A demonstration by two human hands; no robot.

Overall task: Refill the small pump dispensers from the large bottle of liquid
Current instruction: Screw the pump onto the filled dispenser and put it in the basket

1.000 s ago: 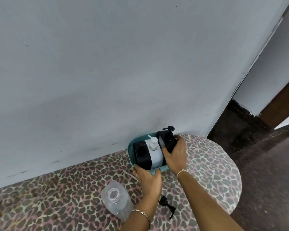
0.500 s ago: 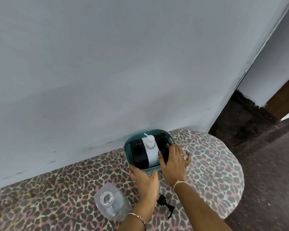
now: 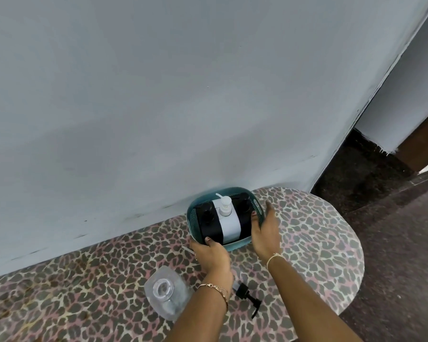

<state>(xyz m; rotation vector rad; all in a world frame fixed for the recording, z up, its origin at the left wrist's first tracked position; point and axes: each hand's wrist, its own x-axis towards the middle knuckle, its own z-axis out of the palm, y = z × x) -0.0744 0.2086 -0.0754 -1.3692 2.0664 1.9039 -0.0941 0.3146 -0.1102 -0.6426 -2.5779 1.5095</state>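
Observation:
A teal basket point(image 3: 193, 213) stands against the wall on the leopard-print table point(image 3: 319, 243). It holds three small pump dispensers: a black one point(image 3: 208, 219) on the left, a white one point(image 3: 229, 222) in the middle and another black one point(image 3: 244, 208) on the right. My left hand point(image 3: 213, 255) grips the basket's near rim, thumb over the edge. My right hand point(image 3: 265, 230) clasps the right rim, with the thumb inside and the fingers outside. The large clear bottle point(image 3: 166, 297) stands uncapped near my left wrist.
A loose black pump head point(image 3: 247, 294) lies on the table between my forearms. A thin clear tube point(image 3: 187, 249) lies left of my left hand. The table's rounded edge drops to a dark floor point(image 3: 393, 255) on the right. The grey wall point(image 3: 183, 107) backs the basket.
My right hand has set the right black dispenser down into the basket, let go of it, and moved to the basket's right rim. My left hand stays on the near rim.

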